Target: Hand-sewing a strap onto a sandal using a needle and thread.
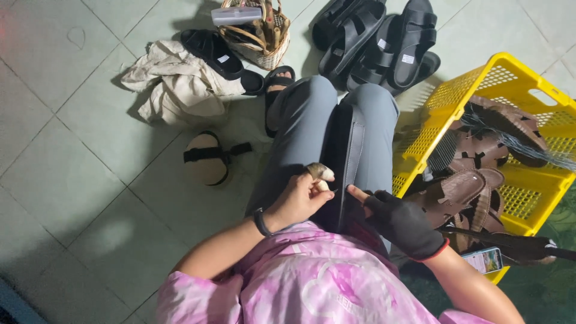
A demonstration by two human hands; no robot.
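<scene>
A black sandal [346, 157] lies lengthwise between my knees on my grey trousers. My left hand [298, 198], with a bandaged thumb and a black wristband, pinches something small at the sandal's near edge; a thin needle-like glint shows by the fingertips, but what it is I cannot tell. My right hand [401, 221] wears a black fingerless glove and presses its bare fingertip on the sandal's right edge, steadying it.
A yellow plastic crate [528, 198] of brown sandals lies tipped at my right, a phone [483, 260] beside it. Black sandals [384, 42], a wicker basket [258, 30], a beige cloth [177, 84] and a tan sole [206, 158] sit on the tiled floor.
</scene>
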